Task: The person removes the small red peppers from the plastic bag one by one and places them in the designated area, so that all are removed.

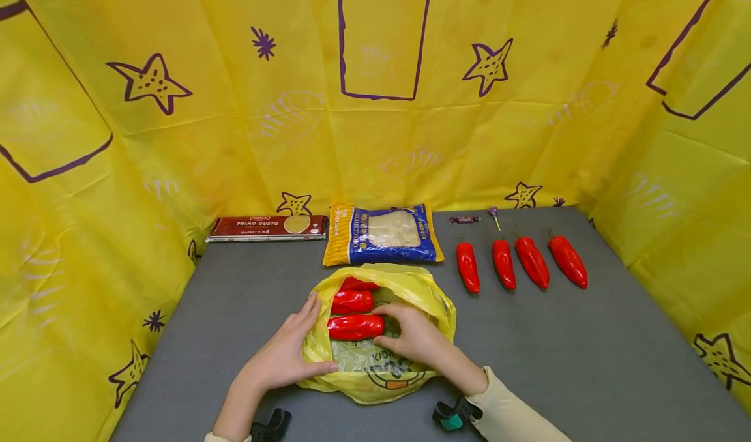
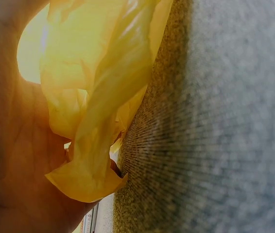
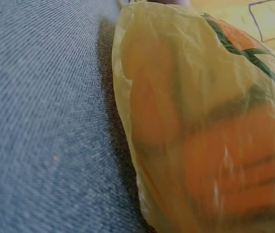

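Note:
A yellow plastic bag (image 1: 411, 279) lies on the grey table with its mouth wide apart, facing up. Inside it, red peppers are stacked in a row; the nearest red pepper (image 1: 352, 327) lies crosswise in front of another red pepper (image 1: 351, 302). My right hand (image 1: 413, 331) reaches into the bag, its thumb and fingers around the stem end of the nearest pepper. Along the left rim, my left hand (image 1: 287, 347) rests against the bag, fingers straight and thumb spread over the front edge. In the right wrist view, orange-red shapes show through the bag's side (image 3: 191, 97).
Several red peppers (image 1: 531, 263) stand in a row on the right. Behind the bag lies a blue and yellow pasta packet (image 1: 384, 235), with a brown spaghetti pack (image 1: 266, 227) to its left. A wrapped candy (image 1: 463, 220) and a lollipop (image 1: 495, 216) lie at the back. Yellow cloth walls surround the table.

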Demonstrator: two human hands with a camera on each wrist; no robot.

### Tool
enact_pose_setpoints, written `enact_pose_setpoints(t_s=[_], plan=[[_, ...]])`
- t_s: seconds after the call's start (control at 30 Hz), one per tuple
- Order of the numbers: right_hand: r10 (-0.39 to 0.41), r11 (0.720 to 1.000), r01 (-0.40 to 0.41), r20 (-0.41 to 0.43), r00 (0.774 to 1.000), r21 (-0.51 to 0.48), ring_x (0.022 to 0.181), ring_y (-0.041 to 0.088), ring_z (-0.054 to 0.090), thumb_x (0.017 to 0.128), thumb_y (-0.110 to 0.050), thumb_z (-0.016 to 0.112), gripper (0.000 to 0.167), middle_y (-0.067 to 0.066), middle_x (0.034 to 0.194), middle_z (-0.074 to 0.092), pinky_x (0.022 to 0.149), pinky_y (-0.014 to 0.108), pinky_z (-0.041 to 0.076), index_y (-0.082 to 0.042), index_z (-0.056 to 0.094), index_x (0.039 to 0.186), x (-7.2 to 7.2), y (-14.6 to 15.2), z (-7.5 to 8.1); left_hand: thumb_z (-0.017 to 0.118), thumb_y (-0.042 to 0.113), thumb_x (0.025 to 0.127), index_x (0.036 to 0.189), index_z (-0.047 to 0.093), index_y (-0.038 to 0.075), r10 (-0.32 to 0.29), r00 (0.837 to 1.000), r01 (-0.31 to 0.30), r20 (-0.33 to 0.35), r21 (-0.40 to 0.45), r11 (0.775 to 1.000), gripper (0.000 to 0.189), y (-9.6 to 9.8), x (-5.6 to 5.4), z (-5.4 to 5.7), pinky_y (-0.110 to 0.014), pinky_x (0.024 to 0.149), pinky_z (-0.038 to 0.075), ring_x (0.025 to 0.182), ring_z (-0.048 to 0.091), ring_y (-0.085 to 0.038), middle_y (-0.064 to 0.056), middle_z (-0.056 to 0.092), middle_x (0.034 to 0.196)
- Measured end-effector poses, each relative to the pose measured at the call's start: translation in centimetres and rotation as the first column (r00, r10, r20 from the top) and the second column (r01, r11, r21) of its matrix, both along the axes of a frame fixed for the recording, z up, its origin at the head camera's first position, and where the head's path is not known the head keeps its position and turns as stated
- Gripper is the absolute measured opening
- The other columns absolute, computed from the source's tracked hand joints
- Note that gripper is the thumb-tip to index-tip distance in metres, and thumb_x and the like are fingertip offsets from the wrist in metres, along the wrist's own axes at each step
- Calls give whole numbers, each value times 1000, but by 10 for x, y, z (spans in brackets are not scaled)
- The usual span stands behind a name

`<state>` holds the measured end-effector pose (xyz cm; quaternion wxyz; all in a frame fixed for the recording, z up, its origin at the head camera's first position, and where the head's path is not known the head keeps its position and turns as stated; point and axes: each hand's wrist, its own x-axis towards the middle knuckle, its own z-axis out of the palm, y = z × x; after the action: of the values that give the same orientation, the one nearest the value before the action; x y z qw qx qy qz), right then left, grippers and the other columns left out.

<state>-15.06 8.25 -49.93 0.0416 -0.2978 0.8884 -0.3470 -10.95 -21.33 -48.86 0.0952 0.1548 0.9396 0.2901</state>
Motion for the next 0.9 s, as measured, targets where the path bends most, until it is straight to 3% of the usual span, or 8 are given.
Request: enact_pose_setpoints(t_s=[0.3,0.57,0.9], plan=[[-32,999,32,-26,999,-17,112,22,69,90,-24,87,46,4,127,75,96,43,57,-11,73,132,4,1,9,81,72,78,170,18,10,-1,1000,1,6,-4,1000,128,0,0,0,-58,113,45,146,40,-32,-7,10,179],[-36,997,28,-109,993,-72,99,19,69,87,-21,89,43,2,119,77,89,39,57,-10,75,126,6,4,20,81,73,77,170,18,10,1,1000,-1,9,-5,1000,129,0,0,0,-58,113,45,146,40,-32,-7,9,179],[-22,981,-10,-163,986,-195,91,22,68,85,-20,91,41,1,113,78,81,35,57,-10,76,121,8,10,34,81,72,78,170,18,10,-6,1000,6,-3,-4,1000,128,0,0,0,-60,113,44,146,40,-34,-7,9,179]])
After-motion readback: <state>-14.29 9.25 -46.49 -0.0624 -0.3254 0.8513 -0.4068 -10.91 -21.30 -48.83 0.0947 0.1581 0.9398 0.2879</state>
